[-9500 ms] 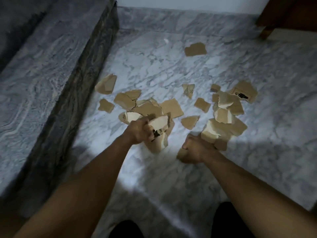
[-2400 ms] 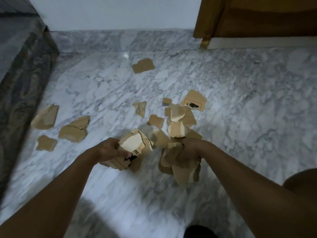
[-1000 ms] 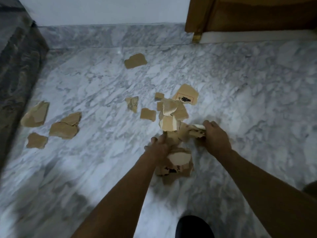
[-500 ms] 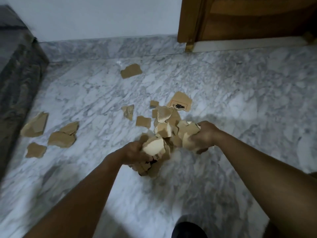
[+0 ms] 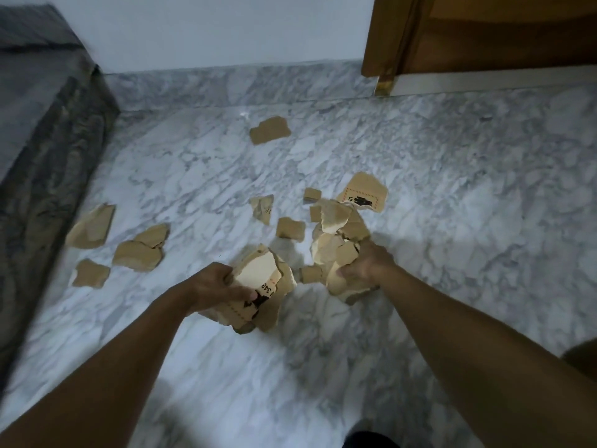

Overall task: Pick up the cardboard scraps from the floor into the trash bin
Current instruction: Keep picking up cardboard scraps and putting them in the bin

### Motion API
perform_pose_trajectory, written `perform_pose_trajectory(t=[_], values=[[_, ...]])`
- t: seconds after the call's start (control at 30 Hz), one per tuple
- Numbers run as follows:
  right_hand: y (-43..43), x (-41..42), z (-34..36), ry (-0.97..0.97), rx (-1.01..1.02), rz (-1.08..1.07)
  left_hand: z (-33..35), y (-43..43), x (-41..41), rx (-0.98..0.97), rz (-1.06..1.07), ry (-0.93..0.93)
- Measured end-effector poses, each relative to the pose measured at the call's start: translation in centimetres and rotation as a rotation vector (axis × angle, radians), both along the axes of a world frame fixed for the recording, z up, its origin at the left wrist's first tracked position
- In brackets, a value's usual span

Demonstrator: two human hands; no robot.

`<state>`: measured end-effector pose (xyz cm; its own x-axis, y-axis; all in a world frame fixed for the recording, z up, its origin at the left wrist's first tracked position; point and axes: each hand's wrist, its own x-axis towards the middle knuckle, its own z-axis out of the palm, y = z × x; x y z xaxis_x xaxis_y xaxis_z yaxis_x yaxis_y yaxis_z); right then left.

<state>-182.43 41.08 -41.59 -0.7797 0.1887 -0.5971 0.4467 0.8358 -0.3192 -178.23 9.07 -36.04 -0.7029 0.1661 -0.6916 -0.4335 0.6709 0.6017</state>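
Since half a second ago the two hands have drawn apart, so the clumps of cardboard they carry, which met then, now show bare floor (image 5: 452,227) between them. The left hand (image 5: 211,286) grips a thick stack of scraps (image 5: 263,281) from its left side, thumb laid across the top piece (black print and a red dashed line show beside it), and the stack juts out to the right of the fingers, above the marble. The right hand (image 5: 365,265) is curled round a second bundle (image 5: 347,291) that sticks out below and ahead of the fist, its upper end against the loose pile (image 5: 336,221) lying just beyond. A printed scrap (image 5: 363,194) sits at the far edge of that pile, and a few small pieces lie to its left. Four scraps (image 5: 137,255) lie well to the left near the dark stone ledge (image 5: 48,130), and a lone scrap (image 5: 269,130) lies far off toward the wall, left of the wooden door (image 5: 484,33).
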Motion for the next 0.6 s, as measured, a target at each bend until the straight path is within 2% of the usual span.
perform_pose_trajectory(t=[0.1,0.3,0.37,0.47,0.53,0.6], values=[[0.8,0.6,0.1,0.005,-0.2,-0.105,0.0,0.8,0.1,-0.047,-0.051,-0.032],[2.9,1.2,2.1,-0.117,-0.371,-0.056,-0.6,5.7,-2.0,-0.142,-0.31,0.009],[4.0,0.7,2.6,-0.15,-0.308,0.001,-1.3,8.2,-2.3,-0.143,-0.389,0.05],[5.3,0.0,2.9,-0.191,-0.041,0.187,-2.4,11.1,-2.5,-0.153,-0.463,0.13],[6.4,-0.2,3.7,-0.177,0.006,0.153,-3.2,11.9,-2.7,-0.181,-0.482,0.186],[7.2,-0.6,4.5,-0.157,-0.029,0.092,-4.0,12.1,-2.9,-0.223,-0.464,0.175]])
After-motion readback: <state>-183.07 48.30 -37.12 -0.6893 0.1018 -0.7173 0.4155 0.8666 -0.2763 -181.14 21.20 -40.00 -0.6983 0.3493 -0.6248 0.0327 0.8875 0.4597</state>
